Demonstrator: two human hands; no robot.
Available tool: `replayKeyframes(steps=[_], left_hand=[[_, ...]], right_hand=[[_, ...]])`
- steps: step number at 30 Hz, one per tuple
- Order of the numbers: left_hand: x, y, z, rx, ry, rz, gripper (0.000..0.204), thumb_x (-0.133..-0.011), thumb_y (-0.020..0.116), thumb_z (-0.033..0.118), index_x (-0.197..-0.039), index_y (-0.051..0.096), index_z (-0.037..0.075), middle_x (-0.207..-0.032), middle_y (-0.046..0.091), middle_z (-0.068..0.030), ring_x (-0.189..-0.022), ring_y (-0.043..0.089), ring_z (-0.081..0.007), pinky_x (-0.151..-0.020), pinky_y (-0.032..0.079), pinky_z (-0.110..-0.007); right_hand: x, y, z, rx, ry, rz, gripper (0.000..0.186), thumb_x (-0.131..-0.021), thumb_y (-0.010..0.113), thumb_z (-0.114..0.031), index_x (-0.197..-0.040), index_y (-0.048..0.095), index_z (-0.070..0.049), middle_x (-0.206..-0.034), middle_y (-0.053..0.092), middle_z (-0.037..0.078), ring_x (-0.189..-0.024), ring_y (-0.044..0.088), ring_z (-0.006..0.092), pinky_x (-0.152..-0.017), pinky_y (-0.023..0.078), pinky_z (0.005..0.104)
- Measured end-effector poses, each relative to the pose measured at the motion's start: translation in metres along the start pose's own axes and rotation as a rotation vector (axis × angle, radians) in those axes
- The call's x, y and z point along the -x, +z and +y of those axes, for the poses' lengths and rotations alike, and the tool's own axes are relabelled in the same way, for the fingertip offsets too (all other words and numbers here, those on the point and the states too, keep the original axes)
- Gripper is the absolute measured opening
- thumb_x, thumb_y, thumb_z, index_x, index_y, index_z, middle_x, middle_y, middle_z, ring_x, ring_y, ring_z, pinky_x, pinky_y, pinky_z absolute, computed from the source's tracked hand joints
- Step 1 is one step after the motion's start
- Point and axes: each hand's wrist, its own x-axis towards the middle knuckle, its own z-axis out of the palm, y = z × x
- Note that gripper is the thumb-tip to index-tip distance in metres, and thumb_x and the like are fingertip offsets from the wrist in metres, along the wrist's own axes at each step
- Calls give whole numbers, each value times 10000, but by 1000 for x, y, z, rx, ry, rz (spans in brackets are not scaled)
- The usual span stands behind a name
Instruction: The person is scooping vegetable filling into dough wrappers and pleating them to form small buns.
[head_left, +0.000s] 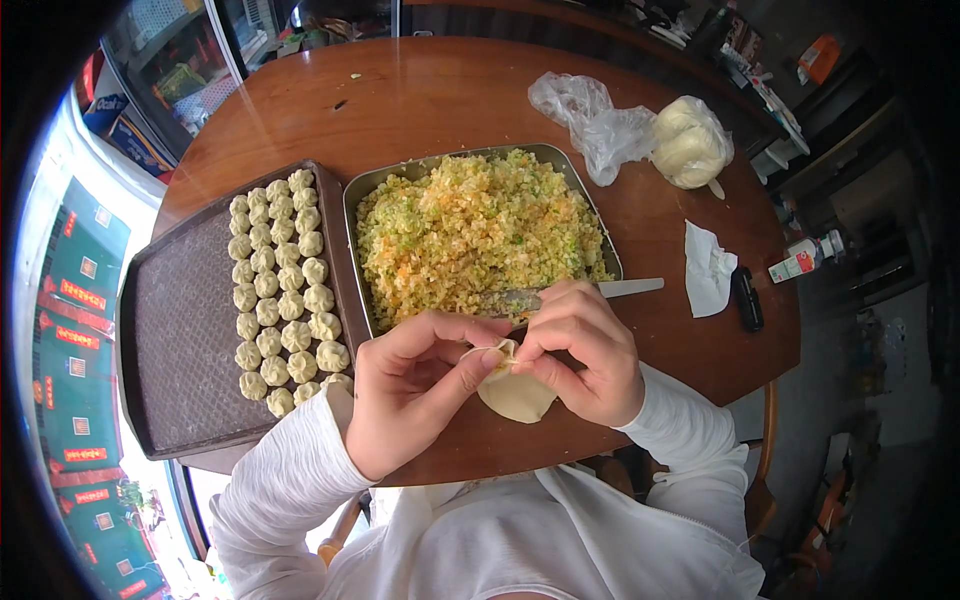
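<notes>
My left hand [405,395] and my right hand [590,355] both pinch a small dumpling [500,357] with pleated edges and some filling at its centre. Below it lies a pale round wrapper [517,405] near the table's front edge. Just beyond my fingers, a metal pan [351,225] holds a heap of chopped yellow, green and orange filling [470,220], with a flat spatula [632,287] across its near right corner. To the left, a dark textured tray [185,330] bears several rows of pleated dumplings [293,305] along its right side.
On the wooden table [400,90], crumpled clear plastic [590,120] and a bag of pale dough [690,142] sit at the back right. Lower right are a white paper [706,265], a black object [748,298] and a small bottle [800,258]. A chair [765,440] stands at the right.
</notes>
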Motion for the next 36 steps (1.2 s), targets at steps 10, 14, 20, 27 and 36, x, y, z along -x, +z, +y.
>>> replayKeyframes(steps=[10,14,20,27,36], left_hand=[[0,2,-6,-18,-37,33,138,-979,637,52,-1093,657,-22,-1088,720,-75,-882,671,-82,-761,578,-237],[1,1,-8,-34,-26,24,145,-977,642,59,-1096,655,-22,-1056,716,-62,-889,671,-86,-770,580,-241],[-1,1,-5,-11,-43,-5,143,-976,643,59,-1094,654,-22,-1077,717,-70,-898,669,-87,-785,579,-244],[-1,-1,-9,33,-16,-38,170,-960,663,44,-1110,639,-31,-1124,705,-92,-970,688,-126,-840,577,-264],[-1,1,-4,96,-10,-43,289,-909,675,-52,-1167,544,-60,-1217,647,-160,-1046,675,-159,-912,574,-288]], right_hand=[[2,2,0,-68,80,93,245,-759,821,-82,-966,690,-76,-918,646,56,-870,601,263,-816,497,390],[2,2,1,-34,49,78,249,-754,830,-94,-973,711,-80,-920,649,54,-860,602,258,-818,497,387],[2,2,1,-44,36,73,212,-758,817,-66,-938,707,-84,-886,648,43,-839,600,251,-825,492,399],[2,2,2,10,18,55,172,-787,766,-21,-907,653,-72,-891,627,54,-834,587,258,-810,473,399],[0,2,0,40,69,104,159,-816,743,-36,-899,611,-70,-875,601,60,-820,576,257,-759,442,367]])
